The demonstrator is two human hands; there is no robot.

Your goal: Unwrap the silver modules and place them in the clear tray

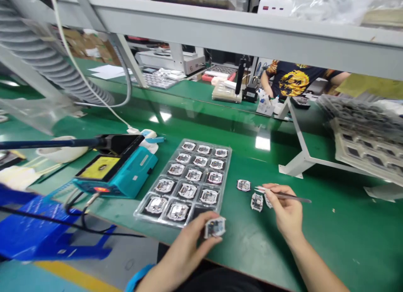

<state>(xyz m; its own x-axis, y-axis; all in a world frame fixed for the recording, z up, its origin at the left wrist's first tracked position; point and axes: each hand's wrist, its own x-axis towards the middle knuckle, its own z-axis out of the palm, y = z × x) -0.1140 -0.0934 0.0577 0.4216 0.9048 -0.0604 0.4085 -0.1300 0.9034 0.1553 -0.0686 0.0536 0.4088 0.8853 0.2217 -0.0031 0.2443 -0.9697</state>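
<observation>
My left hand (pixel 198 237) is closed on a watch-shaped module (pixel 215 227), a silvery frame with dark parts inside, held near the table's front edge. In my right hand (pixel 285 206) is a pair of tweezers (pixel 291 196), its tips pointing left. A second module (pixel 257 202) lies on the table just below the tips, and another (pixel 243 185) lies to their left. Part of one more module (pixel 268 201) shows beside my right fingers; whether they touch it I cannot tell. Left of these, a clear plastic tray (pixel 225 178) holds rows of similar modules.
A teal soldering station (pixel 135 170) with a lit red light stands left of the tray. White metal shelf legs (pixel 297 168) and stacked trays (pixel 365 145) are at right. An overhead shelf beam (pixel 201 25) crosses the view. A person (pixel 294 80) sits across the bench.
</observation>
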